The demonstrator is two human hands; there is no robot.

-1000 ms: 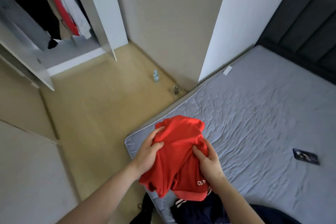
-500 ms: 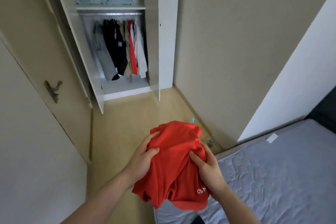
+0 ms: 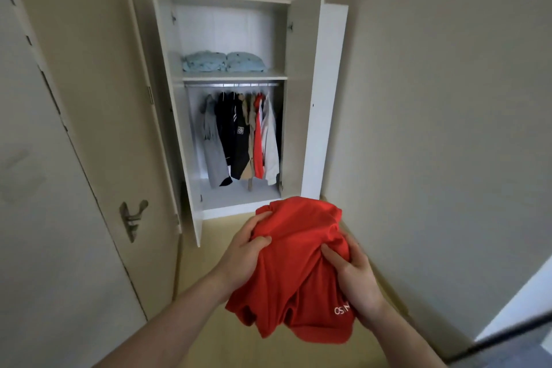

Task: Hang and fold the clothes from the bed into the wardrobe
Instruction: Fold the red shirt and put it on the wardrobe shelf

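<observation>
A bunched red garment [image 3: 294, 272] with small white lettering hangs in front of me, above the floor. My left hand [image 3: 242, 257] grips its left side with the thumb on top. My right hand [image 3: 355, 278] grips its right side, fingers curled into the cloth. Straight ahead stands the white wardrobe [image 3: 310, 98] with both doors open. On its rail hang several clothes [image 3: 239, 140] in grey, black, beige, red and white. Two folded pale blue pieces [image 3: 224, 62] lie on the shelf above the rail. Only a grey corner of the bed [image 3: 513, 349] shows at the bottom right.
A beige room door with a metal handle [image 3: 131, 218] stands at the left, close to the wardrobe's open left door [image 3: 176, 116]. A beige wall runs along the right. Light wooden floor [image 3: 209, 248] lies between me and the wardrobe.
My view has swung from the bed to face the wardrobe, which is now centred and closer. Both hands keep the same grip on the red garment.
</observation>
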